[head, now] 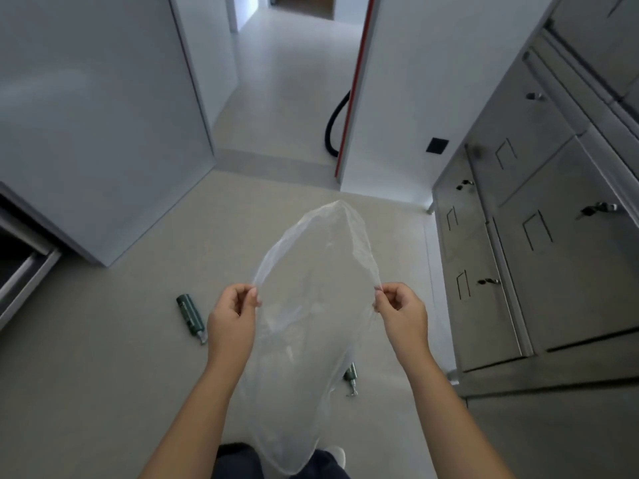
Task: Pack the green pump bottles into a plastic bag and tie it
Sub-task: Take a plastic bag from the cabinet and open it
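Both hands, left hand (233, 318) and right hand (401, 311), pinch the rim of a clear plastic bag (311, 305) stretched between them; two green pump bottles (189, 314) (350, 375) lie on the floor (121, 357) below.

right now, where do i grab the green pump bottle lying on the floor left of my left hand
Take the green pump bottle round the middle of its body, coming down from above and spanning its width: it lies on its side on the floor, and its pump end, nearer you, is thin.
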`<state>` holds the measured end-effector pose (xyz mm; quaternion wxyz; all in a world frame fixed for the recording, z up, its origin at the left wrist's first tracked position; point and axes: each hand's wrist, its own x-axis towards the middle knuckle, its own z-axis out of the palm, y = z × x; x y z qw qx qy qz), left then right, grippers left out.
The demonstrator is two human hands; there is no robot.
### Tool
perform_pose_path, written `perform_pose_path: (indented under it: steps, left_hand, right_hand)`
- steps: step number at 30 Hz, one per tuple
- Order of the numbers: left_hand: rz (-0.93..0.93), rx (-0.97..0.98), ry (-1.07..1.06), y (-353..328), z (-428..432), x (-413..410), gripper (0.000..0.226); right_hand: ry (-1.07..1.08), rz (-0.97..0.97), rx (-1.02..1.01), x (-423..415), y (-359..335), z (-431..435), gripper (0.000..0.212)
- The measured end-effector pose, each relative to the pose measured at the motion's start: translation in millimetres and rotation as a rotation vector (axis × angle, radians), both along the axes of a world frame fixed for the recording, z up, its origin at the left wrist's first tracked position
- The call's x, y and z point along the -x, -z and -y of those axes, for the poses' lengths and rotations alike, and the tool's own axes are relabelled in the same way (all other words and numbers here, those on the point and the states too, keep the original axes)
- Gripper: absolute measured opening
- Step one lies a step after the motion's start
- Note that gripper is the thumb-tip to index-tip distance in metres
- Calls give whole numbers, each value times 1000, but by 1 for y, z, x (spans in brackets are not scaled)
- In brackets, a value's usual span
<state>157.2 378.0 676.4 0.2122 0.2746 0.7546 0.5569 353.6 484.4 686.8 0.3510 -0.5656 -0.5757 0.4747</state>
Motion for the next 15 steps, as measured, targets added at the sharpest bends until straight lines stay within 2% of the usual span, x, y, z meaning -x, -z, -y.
perform_pose_path:
  steps: [4,10,15]
  left_hand:
    - [10,-4,-49,-3,17,-11,25]
    - [29,0,10,1,36,-17,23]
    - [67,-5,44,6,60,-16,19]
  right_hand:
    - [-52,-4,11,-5,0,13,16]
    - [-12,65,-18,-17,-1,45,7]
    - [30,102,-2,-19,9,74,8]
